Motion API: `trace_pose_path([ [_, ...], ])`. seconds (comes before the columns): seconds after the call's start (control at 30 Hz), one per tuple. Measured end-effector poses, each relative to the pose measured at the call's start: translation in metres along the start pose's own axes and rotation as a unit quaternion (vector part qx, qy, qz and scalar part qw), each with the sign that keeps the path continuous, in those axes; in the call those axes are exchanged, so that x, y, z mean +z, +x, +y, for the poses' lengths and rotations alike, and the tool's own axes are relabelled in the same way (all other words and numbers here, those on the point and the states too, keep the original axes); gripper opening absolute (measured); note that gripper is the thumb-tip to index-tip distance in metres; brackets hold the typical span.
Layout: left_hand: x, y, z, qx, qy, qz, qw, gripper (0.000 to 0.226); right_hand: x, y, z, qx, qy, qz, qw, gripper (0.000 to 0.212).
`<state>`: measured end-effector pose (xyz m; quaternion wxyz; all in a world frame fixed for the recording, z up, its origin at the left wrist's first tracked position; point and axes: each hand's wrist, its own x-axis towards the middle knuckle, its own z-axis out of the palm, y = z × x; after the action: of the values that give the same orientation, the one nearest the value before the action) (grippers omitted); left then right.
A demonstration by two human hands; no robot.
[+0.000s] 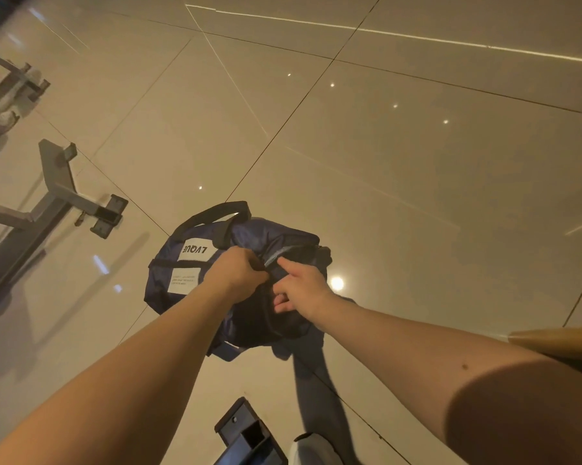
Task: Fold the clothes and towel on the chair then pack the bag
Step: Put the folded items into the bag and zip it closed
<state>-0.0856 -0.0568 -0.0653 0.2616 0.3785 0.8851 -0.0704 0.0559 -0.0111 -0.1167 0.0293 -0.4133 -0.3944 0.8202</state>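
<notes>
On tiled floor [383, 162], navy bag [169, 263], left hand [237, 273] gripping its top, right hand [303, 286] pinching the zip edge alongside

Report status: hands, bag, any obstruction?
Left hand grips the bag at its zipper. Right hand beside it, index finger out, hold unclear. Bag sits on the floor; nothing blocking.
</notes>
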Motion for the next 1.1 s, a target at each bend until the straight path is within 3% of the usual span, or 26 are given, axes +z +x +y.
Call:
trace_pose_path([
  [0.1, 0.009, -0.005, -0.003, -0.007, 0.022, 0.053, 0.998, 0.025, -0.013, 0.024, 0.003, -0.032, -0.001, 0.146, 0.989, 0.034],
  [0.17, 0.013, -0.008, -0.009, 0.008, 0.014, 0.073, 0.997, 0.022, -0.034, 0.045, 0.000, -0.040, -0.063, 0.244, 0.967, 0.028],
  [0.2, 0.013, -0.008, -0.012, 0.019, 0.008, 0.079, 0.997, 0.018, -0.044, 0.048, -0.004, -0.027, -0.111, 0.256, 0.960, 0.026],
  [0.27, 0.012, -0.006, -0.017, 0.039, -0.006, 0.078, 0.996, 0.013, -0.061, 0.058, -0.008, 0.014, -0.181, 0.235, 0.955, 0.036],
  [0.37, 0.009, -0.004, -0.018, 0.064, -0.021, 0.077, 0.995, 0.013, -0.067, 0.072, -0.005, 0.043, -0.165, 0.171, 0.970, 0.058],
  [0.47, 0.006, -0.005, -0.018, 0.082, -0.028, 0.083, 0.993, 0.012, -0.063, 0.087, 0.002, 0.033, -0.175, 0.132, 0.975, 0.068],
  [0.57, 0.006, -0.008, -0.020, 0.090, -0.040, 0.088, 0.991, 0.012, -0.061, 0.085, -0.004, 0.022, -0.164, 0.144, 0.976, 0.055],
  [0.7, 0.009, -0.012, -0.023, 0.094, -0.049, 0.093, 0.990, 0.011, -0.057, 0.088, 0.000, 0.028, -0.178, 0.218, 0.959, 0.014],
  [1.0, 0.018, -0.017, -0.011, 0.067, -0.072, 0.136, 0.986, 0.014, -0.061, 0.076, 0.001, -0.046, -0.235, 0.263, 0.935, 0.022],
  [1.1, 0.020, -0.018, -0.004, 0.056, -0.075, 0.151, 0.984, 0.015, -0.067, 0.070, -0.003, -0.091, -0.216, 0.235, 0.943, 0.018],
])
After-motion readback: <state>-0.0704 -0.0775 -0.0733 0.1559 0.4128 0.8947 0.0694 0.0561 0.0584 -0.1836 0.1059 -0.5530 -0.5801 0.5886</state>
